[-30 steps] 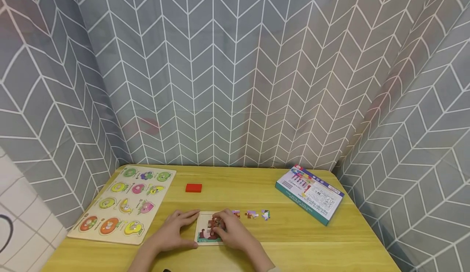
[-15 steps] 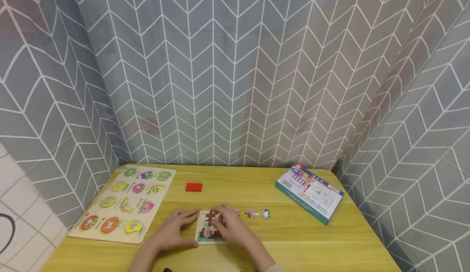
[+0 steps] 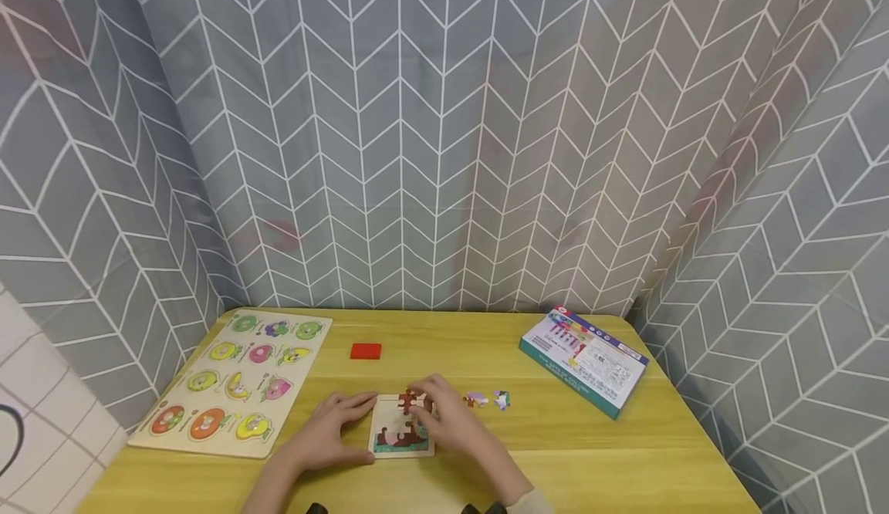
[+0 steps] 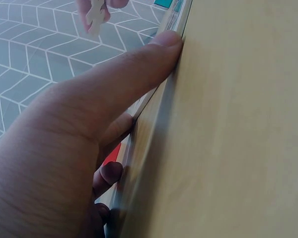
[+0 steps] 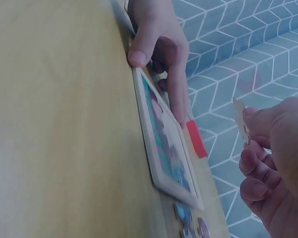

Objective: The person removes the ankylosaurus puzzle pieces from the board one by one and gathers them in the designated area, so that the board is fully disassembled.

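A small square wooden puzzle tray lies on the table, with brown and teal pieces fitted along its near side and bare wood showing in the middle. Against its left edge rests my left hand, thumb at the near corner and a straight index finger at the far corner; the left wrist view shows the thumb on the rim. Between right thumb and fingers, my right hand pinches a brown puzzle piece. In the right wrist view this piece is raised clear of the tray.
Loose puzzle pieces lie right of the tray, partly behind my right hand. A red block sits beyond it. A fruit puzzle board covers the table's left; a flat box lies at the right.
My right hand has moved up and slightly right from low over the tray, with the puzzle piece still pinched, uncovering the tray's near right corner. The left hand stays at the tray's edge.
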A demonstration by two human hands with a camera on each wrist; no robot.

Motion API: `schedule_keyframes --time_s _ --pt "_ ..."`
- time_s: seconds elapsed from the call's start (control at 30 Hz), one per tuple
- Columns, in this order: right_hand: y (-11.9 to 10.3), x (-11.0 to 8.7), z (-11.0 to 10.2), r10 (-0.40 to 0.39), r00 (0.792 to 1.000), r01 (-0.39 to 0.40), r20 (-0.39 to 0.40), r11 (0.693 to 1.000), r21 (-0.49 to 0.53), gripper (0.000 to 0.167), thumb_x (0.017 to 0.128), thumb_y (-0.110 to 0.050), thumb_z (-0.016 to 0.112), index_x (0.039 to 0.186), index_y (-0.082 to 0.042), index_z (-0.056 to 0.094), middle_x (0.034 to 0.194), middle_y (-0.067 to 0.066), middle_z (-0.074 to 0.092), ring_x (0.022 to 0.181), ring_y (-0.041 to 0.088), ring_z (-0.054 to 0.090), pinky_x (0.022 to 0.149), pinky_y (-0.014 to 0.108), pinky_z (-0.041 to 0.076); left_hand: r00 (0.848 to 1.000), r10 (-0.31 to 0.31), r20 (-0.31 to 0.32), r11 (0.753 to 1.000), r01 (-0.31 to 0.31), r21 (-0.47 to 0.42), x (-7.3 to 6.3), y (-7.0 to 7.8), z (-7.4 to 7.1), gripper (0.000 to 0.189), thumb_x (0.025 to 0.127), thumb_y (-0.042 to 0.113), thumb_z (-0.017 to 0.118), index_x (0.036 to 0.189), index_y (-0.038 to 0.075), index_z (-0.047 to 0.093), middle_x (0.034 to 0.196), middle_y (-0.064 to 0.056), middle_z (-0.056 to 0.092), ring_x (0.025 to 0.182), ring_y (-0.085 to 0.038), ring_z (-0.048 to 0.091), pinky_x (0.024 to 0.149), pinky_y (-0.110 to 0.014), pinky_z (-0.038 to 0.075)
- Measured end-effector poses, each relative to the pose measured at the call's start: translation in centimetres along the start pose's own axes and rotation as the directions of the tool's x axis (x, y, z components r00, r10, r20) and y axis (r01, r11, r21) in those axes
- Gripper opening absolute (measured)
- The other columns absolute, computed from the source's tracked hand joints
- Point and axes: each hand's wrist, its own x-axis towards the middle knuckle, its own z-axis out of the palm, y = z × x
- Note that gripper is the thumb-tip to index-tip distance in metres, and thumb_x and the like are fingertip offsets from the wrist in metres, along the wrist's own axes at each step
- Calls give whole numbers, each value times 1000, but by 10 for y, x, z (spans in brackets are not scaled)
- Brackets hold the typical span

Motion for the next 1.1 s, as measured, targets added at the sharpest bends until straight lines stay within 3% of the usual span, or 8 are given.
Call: schedule_keyframes --time_s 0.47,0.8,1.1 --pt "18 -22 -17 -14 998 12 -60 999 -35 37 106 -18 66 137 3 66 118 5 63 90 4 52 75 22 50 999 -21 28 999 22 -26 0 3 -4 98 76 67 86 158 22 54 164 3 49 118 -16 42 100 -51 44" --pt "24 -41 -34 27 995 -30 -97 999 -37 36 106 -16 66 137 2 65 122 5 63 89 5 53 75 23 50 999 -23 40 999 24 -28 0 5 -3 98 76 66 87 158 21 54 164 3 48 120 -17 42 101 -52 43" --pt "31 -53 -45 69 987 -80 -144 994 -69 37 106 -18 66 138 0 65 127 5 64 94 6 56 83 27 53 999 -18 30 1000 19 -17 1 2 -3 99 76 67 87 158 21 54 165 3 47 119 -15 42 100 -50 43"
